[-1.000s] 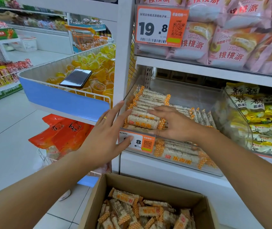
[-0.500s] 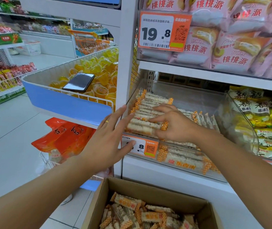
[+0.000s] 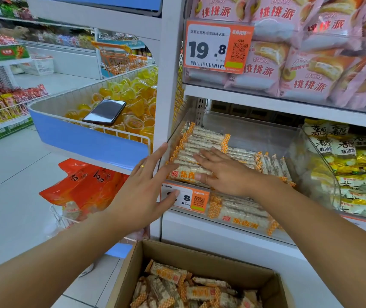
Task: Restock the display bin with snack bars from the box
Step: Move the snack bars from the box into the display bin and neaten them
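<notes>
A clear plastic display bin (image 3: 255, 130) on the middle shelf holds rows of white snack bars (image 3: 202, 141) with orange-checked ends. My right hand (image 3: 224, 172) lies flat on the front bars in the bin, fingers spread and straight. My left hand (image 3: 146, 187) is open with straight fingers beside the bin's left wall, its thumb touching the orange price tag (image 3: 191, 197) on the bin's front. A cardboard box (image 3: 200, 261) below, at the bottom of the view, holds several loose snack bars (image 3: 191, 290) of the same kind.
A blue-fronted wire basket (image 3: 84, 138) of yellow jelly cups with a phone (image 3: 104, 112) on top stands left of the shelf post. Pink pastry bags (image 3: 288, 63) fill the shelf above. Yellow packets (image 3: 355, 165) fill the bin to the right. Orange bags (image 3: 84, 185) hang below left.
My right hand has flattened out on the front bars, its fingers now spread instead of curled. My left hand stays by the bin's left wall. The view has dipped closer to the shelf.
</notes>
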